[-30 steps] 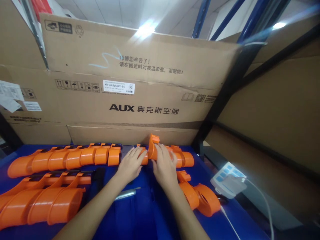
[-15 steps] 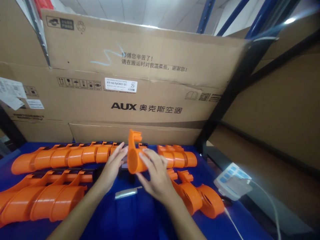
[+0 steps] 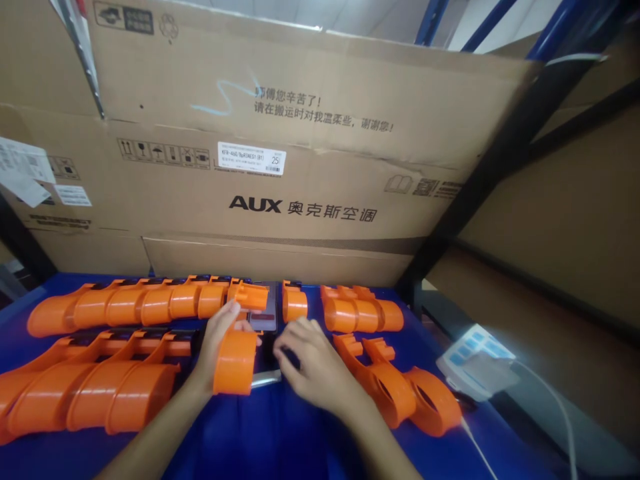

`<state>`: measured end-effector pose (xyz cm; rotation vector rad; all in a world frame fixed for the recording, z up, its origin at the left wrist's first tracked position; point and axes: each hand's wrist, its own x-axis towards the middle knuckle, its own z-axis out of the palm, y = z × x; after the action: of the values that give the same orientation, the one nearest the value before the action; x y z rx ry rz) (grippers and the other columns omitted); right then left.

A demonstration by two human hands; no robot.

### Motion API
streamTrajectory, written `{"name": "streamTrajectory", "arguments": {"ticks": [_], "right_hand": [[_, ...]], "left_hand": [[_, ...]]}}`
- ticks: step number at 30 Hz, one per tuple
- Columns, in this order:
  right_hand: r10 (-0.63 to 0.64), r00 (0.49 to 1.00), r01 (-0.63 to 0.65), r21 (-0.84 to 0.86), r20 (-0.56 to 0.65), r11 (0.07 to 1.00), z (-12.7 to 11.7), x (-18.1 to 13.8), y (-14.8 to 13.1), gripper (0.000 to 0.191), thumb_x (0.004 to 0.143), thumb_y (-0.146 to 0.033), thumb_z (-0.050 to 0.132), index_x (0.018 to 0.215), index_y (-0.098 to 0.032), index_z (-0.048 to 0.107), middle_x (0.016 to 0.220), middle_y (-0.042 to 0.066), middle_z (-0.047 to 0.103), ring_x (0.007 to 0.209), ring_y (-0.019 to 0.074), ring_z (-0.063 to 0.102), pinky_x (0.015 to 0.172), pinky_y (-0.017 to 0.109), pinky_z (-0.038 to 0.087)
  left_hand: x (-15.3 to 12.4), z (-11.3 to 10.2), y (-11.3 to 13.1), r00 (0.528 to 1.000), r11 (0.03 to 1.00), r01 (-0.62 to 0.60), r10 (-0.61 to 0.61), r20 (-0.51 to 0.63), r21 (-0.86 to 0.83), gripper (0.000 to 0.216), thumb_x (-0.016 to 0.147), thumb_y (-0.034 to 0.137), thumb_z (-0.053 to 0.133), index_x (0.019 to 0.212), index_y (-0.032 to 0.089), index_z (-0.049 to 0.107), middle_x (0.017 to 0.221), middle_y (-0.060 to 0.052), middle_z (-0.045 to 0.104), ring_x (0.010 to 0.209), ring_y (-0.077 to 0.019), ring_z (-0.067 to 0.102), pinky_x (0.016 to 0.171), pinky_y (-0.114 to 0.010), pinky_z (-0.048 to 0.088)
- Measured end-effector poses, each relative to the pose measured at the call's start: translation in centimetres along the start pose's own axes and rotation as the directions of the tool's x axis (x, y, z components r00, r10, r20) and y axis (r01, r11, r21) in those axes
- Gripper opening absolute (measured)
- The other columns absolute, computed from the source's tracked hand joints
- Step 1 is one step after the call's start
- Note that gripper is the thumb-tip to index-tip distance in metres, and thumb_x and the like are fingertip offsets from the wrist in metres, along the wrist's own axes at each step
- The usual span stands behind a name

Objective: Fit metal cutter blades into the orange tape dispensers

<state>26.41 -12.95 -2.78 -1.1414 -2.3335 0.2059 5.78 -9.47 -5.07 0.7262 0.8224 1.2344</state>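
My left hand (image 3: 216, 340) grips a single orange plastic shell piece (image 3: 235, 360), holding it just above the blue table (image 3: 280, 433) near the right end of the two nested orange rows. My right hand (image 3: 310, 367) hovers beside it with fingers loosely curled and apart, holding nothing, over a dark phone-like slab (image 3: 264, 315) and a grey metal strip (image 3: 265, 379). A back row of nested orange pieces (image 3: 140, 305) runs leftward, and a front row (image 3: 85, 393) lies nearer me. One loose orange piece (image 3: 294, 303) and a short nested group (image 3: 361, 313) sit behind my right hand.
Two more orange pieces (image 3: 400, 393) lie at the right front. A white-and-blue device (image 3: 475, 370) with a white cable rests at the table's right edge. Large AUX cardboard boxes (image 3: 300, 200) wall off the back; a dark shelf post (image 3: 460, 213) rises at right.
The orange piece, held upright between both hands half a second ago, has passed to my left hand and come down leftward and nearer. My right hand has let go and dropped lower.
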Motion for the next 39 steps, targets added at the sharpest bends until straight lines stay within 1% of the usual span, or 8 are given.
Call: {"name": "streamTrajectory", "arguments": {"ticks": [2,4,10,20,25,33,37,39], "right_hand": [[-0.013,0.990,0.019,-0.042,0.137,0.999,0.3,0.0,-0.1,0.008,0.092,-0.022,0.063,0.096,-0.021,0.070,0.100,0.006,0.063,0.097,0.0236,0.055,0.087,0.039,0.044],[-0.026,0.977,0.039,-0.055,0.213,0.998,0.7,-0.1,-0.2,0.011,0.090,-0.024,0.066,0.099,-0.022,0.072,0.104,0.007,0.062,0.100,0.0237,0.054,0.087,0.038,0.043],[0.023,0.954,0.015,-0.125,0.299,0.992,1.4,0.0,-0.5,0.014,0.095,-0.025,0.062,0.091,-0.021,0.075,0.098,0.007,0.060,0.096,0.0232,0.051,0.083,0.037,0.042],[-0.017,0.958,0.079,-0.208,0.286,0.975,2.0,0.4,-0.6,0.021,0.101,-0.024,0.053,0.092,-0.019,0.071,0.095,0.008,0.061,0.091,0.0219,0.051,0.079,0.035,0.039],[-0.023,0.967,0.089,-0.255,0.253,0.963,2.2,0.5,-0.8,0.011,0.095,-0.019,0.056,0.090,-0.018,0.066,0.097,0.008,0.062,0.092,0.0225,0.051,0.081,0.036,0.038],[-0.018,0.968,0.053,-0.131,0.250,0.990,2.0,0.6,-0.8,0.006,0.087,-0.016,0.058,0.091,-0.020,0.061,0.097,0.007,0.063,0.091,0.0223,0.053,0.081,0.034,0.041],[0.020,0.978,-0.007,-0.066,0.208,0.998,2.1,0.5,-0.7,0.008,0.085,-0.014,0.060,0.090,-0.021,0.060,0.094,0.005,0.063,0.087,0.0207,0.056,0.079,0.032,0.044],[0.032,0.987,-0.028,-0.025,0.158,0.999,2.1,0.4,-0.4,0.009,0.088,-0.013,0.058,0.092,-0.021,0.060,0.094,0.005,0.065,0.086,0.0203,0.059,0.079,0.032,0.046]], "left_hand": [[-0.2,-0.2,-0.3,1.000,0.999,0.012,-0.012,-0.004,-0.040,0.048,0.074,0.061,0.075,0.084,0.015,0.066,0.056,-0.002,0.067,0.040,-0.0158,0.060,0.040,-0.023,0.043],[-0.3,-0.2,-0.5,1.000,0.998,0.011,-0.011,0.002,-0.063,0.048,0.075,0.061,0.075,0.085,0.015,0.065,0.056,-0.002,0.066,0.040,-0.0156,0.060,0.042,-0.024,0.045],[-0.6,0.0,-0.1,0.997,0.998,-0.021,0.026,0.078,-0.063,0.054,0.081,0.061,0.069,0.098,0.010,0.070,0.059,-0.004,0.067,0.043,-0.0157,0.060,0.043,-0.025,0.047],[-0.5,-0.5,0.2,0.999,0.996,0.008,-0.004,0.050,-0.088,0.049,0.086,0.059,0.065,0.095,0.011,0.071,0.056,-0.002,0.064,0.043,-0.0161,0.060,0.046,-0.027,0.051],[-0.3,-0.5,0.3,0.999,0.990,0.033,-0.034,-0.001,-0.136,0.049,0.083,0.059,0.068,0.090,0.011,0.071,0.054,-0.002,0.063,0.045,-0.0158,0.062,0.046,-0.024,0.050],[-0.7,-0.3,0.5,1.000,0.993,0.029,-0.030,-0.010,-0.116,0.049,0.083,0.059,0.068,0.091,0.011,0.072,0.056,-0.003,0.065,0.044,-0.0157,0.062,0.045,-0.024,0.049],[-0.7,-0.4,0.2,1.000,0.996,-0.007,0.007,-0.009,-0.088,0.050,0.082,0.060,0.070,0.093,0.011,0.072,0.056,-0.002,0.064,0.047,-0.0157,0.063,0.047,-0.023,0.049],[-0.6,-0.4,0.1,1.000,0.998,-0.020,0.021,0.004,-0.058,0.052,0.081,0.062,0.070,0.093,0.011,0.071,0.057,-0.003,0.065,0.047,-0.0158,0.062,0.046,-0.023,0.049]]}}
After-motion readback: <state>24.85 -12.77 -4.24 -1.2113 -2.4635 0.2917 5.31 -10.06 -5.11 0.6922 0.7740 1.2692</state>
